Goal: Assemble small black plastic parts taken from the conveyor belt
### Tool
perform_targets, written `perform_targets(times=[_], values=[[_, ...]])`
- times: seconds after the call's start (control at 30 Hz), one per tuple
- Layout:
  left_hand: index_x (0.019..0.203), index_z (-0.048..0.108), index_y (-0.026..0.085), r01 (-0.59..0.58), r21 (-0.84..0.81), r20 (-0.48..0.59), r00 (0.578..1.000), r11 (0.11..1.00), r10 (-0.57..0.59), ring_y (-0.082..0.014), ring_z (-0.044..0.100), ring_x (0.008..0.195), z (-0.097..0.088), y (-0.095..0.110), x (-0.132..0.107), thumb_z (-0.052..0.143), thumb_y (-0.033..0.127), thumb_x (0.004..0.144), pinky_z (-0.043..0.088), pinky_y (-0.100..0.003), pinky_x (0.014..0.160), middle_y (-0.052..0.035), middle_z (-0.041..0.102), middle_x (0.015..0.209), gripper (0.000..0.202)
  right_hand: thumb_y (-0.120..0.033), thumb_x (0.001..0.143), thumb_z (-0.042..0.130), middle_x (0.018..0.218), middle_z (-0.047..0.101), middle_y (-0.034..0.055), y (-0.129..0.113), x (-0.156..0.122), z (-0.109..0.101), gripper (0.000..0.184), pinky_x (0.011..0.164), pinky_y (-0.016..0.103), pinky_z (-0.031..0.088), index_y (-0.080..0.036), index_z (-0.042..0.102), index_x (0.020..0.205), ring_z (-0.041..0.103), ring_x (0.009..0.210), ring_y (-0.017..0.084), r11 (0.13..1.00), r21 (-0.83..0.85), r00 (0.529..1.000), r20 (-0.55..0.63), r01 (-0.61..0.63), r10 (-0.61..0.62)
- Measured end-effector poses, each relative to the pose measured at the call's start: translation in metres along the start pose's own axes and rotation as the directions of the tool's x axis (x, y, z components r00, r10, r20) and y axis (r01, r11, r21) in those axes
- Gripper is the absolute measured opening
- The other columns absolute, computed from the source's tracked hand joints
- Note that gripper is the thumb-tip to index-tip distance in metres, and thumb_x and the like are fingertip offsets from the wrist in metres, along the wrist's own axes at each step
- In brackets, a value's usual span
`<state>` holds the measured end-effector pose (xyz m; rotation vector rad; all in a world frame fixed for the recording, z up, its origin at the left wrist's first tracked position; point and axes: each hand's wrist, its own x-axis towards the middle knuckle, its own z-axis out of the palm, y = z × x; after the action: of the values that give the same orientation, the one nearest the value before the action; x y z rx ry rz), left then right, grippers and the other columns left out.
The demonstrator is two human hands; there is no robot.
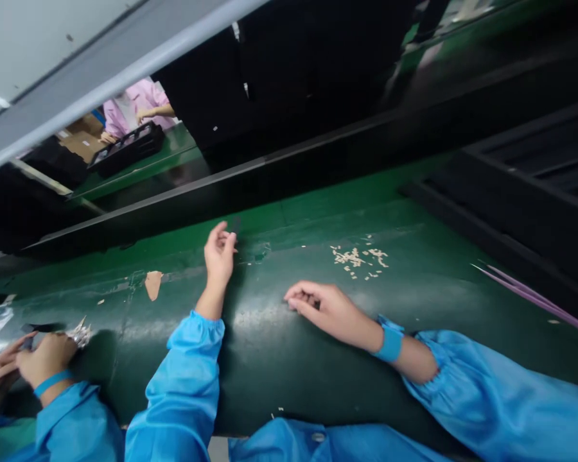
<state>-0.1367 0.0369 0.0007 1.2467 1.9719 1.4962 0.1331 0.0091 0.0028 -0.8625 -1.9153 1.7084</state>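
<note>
My left hand point(218, 256) reaches over the far side of the green work surface, its thumb and fingers pinched on a small dark flat piece point(236, 226). The piece is blurred, so its kind does not show. Nearer to me, my right hand point(325, 309) hovers low with thumb and fingers curled together. Whether something small sits at its fingertips I cannot make out. Beyond that hand lies a scatter of tiny pale pieces point(356, 258). Purple tweezers point(534, 295) rest at the right, pointing toward the middle.
Black trays point(520, 199) stand at the right. At left, a co-worker's hands point(45, 359) handle a dark piece beside a small pile of pale bits point(81, 333). A tan scrap point(153, 285) lies on the green surface point(264, 359). Across the dark barrier sits a person in pink point(137, 102).
</note>
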Motion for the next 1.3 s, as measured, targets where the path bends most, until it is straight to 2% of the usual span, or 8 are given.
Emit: perform_targets(times=[0.17,0.27,0.37,0.47,0.67,0.83,1.0,1.3], values=[[0.100,0.061,0.017,0.224,-0.350,0.324,0.940,0.910,-0.107,-0.0185,0.073,0.079,0.053,0.030,-0.082,0.074,0.046,0.087,0.057,-0.025,0.059,-0.0038,0.066,0.088,0.034,-0.044,0.090,0.061,0.082,0.067,0.0045,0.015,0.015,-0.024,0.031,0.067,0.030,0.052,-0.018,0.065,0.105,0.061,0.070,0.016,0.994,0.086,0.967,-0.250,0.066,-0.042],[0.090,0.060,0.018,-0.087,-0.180,0.261,0.956,0.980,0.133,-0.0187,0.072,0.087,0.058,0.032,-0.096,0.073,0.037,0.089,0.056,-0.027,0.065,-0.0075,0.070,0.098,0.023,-0.044,0.087,0.066,0.083,0.065,0.0027,0.016,0.017,-0.028,0.035,0.063,0.028,0.050,-0.018,0.064,0.111,0.059,0.068,0.014,0.990,0.116,0.966,-0.254,0.078,-0.046],[0.088,0.063,0.019,-0.531,0.059,0.272,0.823,0.845,0.498,-0.0205,0.070,0.100,0.054,0.032,-0.094,0.069,0.023,0.092,0.056,-0.036,0.084,-0.0096,0.073,0.108,0.008,-0.042,0.086,0.069,0.085,0.066,0.0030,0.014,0.018,-0.028,0.032,0.063,0.027,0.050,-0.018,0.064,0.106,0.058,0.069,0.013,0.976,0.192,0.966,-0.253,0.101,-0.051],[0.094,0.064,0.019,-0.658,0.131,0.364,0.727,0.741,0.582,-0.0212,0.070,0.100,0.052,0.034,-0.095,0.068,0.019,0.092,0.056,-0.038,0.088,-0.0094,0.074,0.107,0.005,-0.038,0.088,0.065,0.083,0.067,0.0032,0.015,0.020,-0.029,0.024,0.065,0.028,0.052,-0.017,0.064,0.099,0.059,0.069,0.013,0.957,0.262,0.962,-0.268,0.125,-0.052],[0.135,0.052,0.019,-0.134,-0.062,0.436,0.888,0.989,0.147,-0.0155,0.074,0.081,0.056,0.039,-0.108,0.071,0.029,0.091,0.060,-0.028,0.077,-0.0042,0.077,0.092,0.049,-0.030,0.090,0.062,0.082,0.068,0.0026,0.020,0.020,-0.034,0.018,0.066,0.027,0.053,-0.018,0.065,0.103,0.063,0.072,0.014,0.980,0.118,0.947,-0.300,0.160,-0.118],[0.111,0.067,0.016,0.229,-0.241,0.539,0.840,0.943,-0.067,-0.0186,0.077,0.081,0.061,0.038,-0.108,0.075,0.041,0.086,0.063,-0.029,0.076,-0.0078,0.079,0.091,0.036,-0.026,0.088,0.064,0.081,0.060,-0.0016,0.022,0.019,-0.035,0.035,0.058,0.024,0.053,-0.020,0.055,0.121,0.061,0.066,0.012,0.978,0.069,0.916,-0.368,0.196,-0.158],[0.094,0.064,0.017,0.238,-0.235,0.543,0.836,0.942,-0.076,-0.0142,0.073,0.067,0.064,0.041,-0.111,0.073,0.042,0.087,0.058,-0.024,0.067,-0.0030,0.075,0.077,0.028,-0.030,0.092,0.063,0.108,0.066,0.0088,0.017,0.015,-0.030,0.025,0.072,0.030,0.060,-0.020,0.064,0.115,0.067,0.094,0.019,0.975,-0.004,0.872,-0.446,0.224,-0.203],[0.096,0.073,0.017,-0.006,-0.088,0.525,0.849,0.996,0.051,-0.0139,0.069,0.069,0.064,0.035,-0.112,0.063,0.033,0.094,0.053,-0.023,0.068,-0.0019,0.076,0.080,0.019,-0.025,0.093,0.057,0.115,0.078,0.0055,0.019,0.017,-0.029,0.030,0.098,0.038,0.060,-0.019,0.076,0.116,0.074,0.104,0.020,0.982,0.097,0.945,-0.301,0.161,-0.126]])
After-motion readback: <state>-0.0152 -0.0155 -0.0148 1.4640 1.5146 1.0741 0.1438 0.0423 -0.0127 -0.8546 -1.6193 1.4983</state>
